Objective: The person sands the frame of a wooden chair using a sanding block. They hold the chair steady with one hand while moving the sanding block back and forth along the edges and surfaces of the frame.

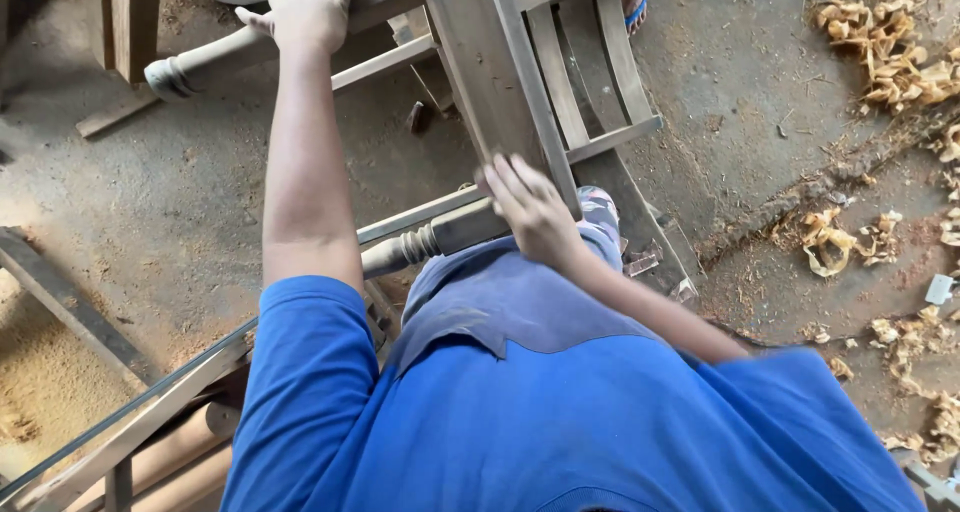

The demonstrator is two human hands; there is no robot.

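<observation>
We steady an unfinished wooden chair frame (pixel 520 82) tipped on its side against our knees.

Our left hand (pixel 308 12) is stretched out and closed over the upper turned leg (pixel 215 60), gripping it firmly near where it joins the frame. Our right hand (pixel 535 210) lies flat with fingers spread against the frame's rail, just above the lower turned leg (pixel 435 240); it presses rather than clasps, and its motion blur keeps us from telling whether anything sits under the palm. The chair looks fully assembled, slats and rungs in place, yet the wood is bare and dull, so we judge the surface work as only partly done. Curled shavings (pixel 885 57) and sawdust lie on the concrete floor (pixel 740 112), well apart from the chair.
</observation>
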